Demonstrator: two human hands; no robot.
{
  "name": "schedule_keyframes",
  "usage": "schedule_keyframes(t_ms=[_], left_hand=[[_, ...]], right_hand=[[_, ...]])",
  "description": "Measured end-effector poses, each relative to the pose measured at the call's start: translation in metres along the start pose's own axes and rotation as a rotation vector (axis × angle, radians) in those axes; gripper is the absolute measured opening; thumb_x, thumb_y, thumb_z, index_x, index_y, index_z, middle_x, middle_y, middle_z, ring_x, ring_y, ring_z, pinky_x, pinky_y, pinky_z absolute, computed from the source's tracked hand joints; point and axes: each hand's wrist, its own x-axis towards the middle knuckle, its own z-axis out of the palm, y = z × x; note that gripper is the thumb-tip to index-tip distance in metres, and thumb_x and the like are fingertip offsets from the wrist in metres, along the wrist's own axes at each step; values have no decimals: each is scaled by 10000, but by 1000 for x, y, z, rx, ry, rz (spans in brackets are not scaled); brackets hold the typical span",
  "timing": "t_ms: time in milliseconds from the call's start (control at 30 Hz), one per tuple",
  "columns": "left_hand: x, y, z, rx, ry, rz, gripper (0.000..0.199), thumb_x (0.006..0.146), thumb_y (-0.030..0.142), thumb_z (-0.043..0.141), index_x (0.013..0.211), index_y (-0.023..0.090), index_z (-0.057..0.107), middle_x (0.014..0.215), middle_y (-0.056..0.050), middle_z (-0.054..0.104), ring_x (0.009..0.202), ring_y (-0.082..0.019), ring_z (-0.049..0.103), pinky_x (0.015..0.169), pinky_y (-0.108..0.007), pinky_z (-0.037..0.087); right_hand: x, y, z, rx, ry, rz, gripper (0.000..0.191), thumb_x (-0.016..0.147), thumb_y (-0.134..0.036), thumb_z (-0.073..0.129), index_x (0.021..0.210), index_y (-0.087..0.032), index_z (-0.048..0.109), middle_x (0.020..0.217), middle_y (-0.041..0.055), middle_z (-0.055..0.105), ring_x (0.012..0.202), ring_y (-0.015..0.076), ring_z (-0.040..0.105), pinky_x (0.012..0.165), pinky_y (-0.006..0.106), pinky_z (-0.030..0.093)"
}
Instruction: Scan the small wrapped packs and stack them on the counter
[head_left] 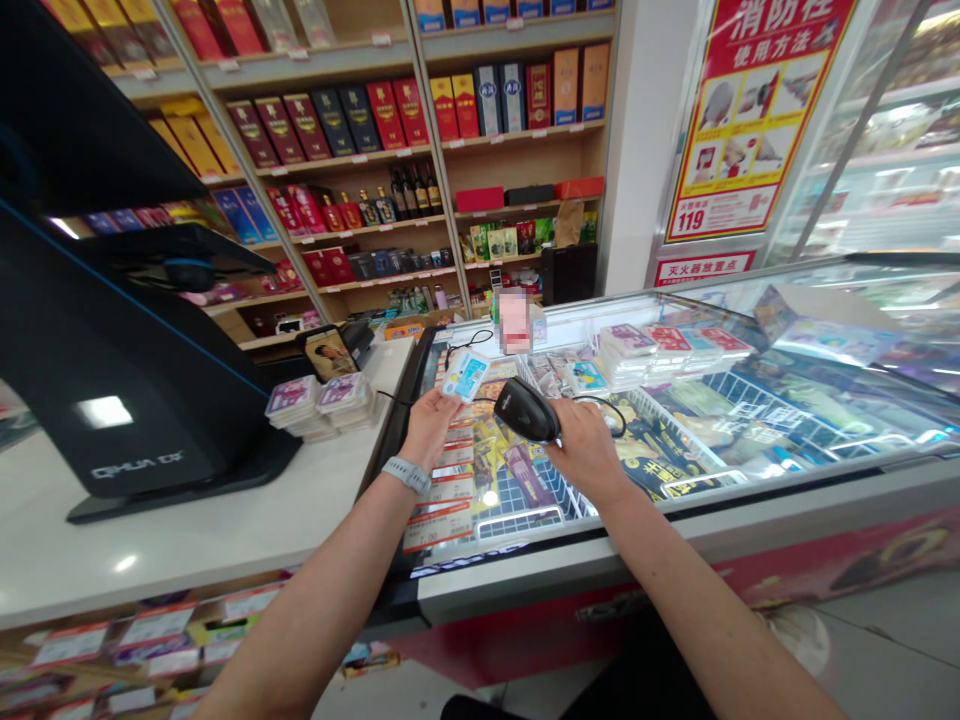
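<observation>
My left hand [430, 428] pinches a small flat packet [466, 376], white and light blue, by its lower edge above the freezer's left end. A watch with a pale band is on that wrist. My right hand [589, 445] is wrapped around the handle of a black barcode scanner [525, 410]. The scanner's head points left, towards the packet, with a gap between them. Its black cable loops behind my right hand. Below both hands lies the glass top of a chest freezer [517, 545], with wire baskets and wrapped goods showing through.
Stacks of flat packs [628, 352] stand on the freezer glass at the back. More stacked packs [292, 402] sit on the white counter [225, 530] at left, beside a large black checkout terminal [157, 400]. Shelves of boxed bottles [397, 115] line the wall behind.
</observation>
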Motion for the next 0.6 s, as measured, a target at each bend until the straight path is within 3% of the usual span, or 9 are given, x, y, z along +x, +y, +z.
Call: schedule_keyframes(t_ms=[333,600], left_hand=[[-2,1,1,13,-11,-7,343,598,309,812,862,152,659,899,-53,709,826,-142,652,909,-355,492],[-3,1,2,35,-19,-65,407,588,337,822,887,131,639,828,-59,700,729,-135,646,782,-320,523]], right_hand=[[0,-1,0,15,5,-1,269,756,-111,509,1019,-152,551,902,94,654,873,255,591,822,371,385],[-2,1,1,16,-16,13,300,753,-113,527,1050,-143,554,925,88,641,900,254,578,840,372,377]])
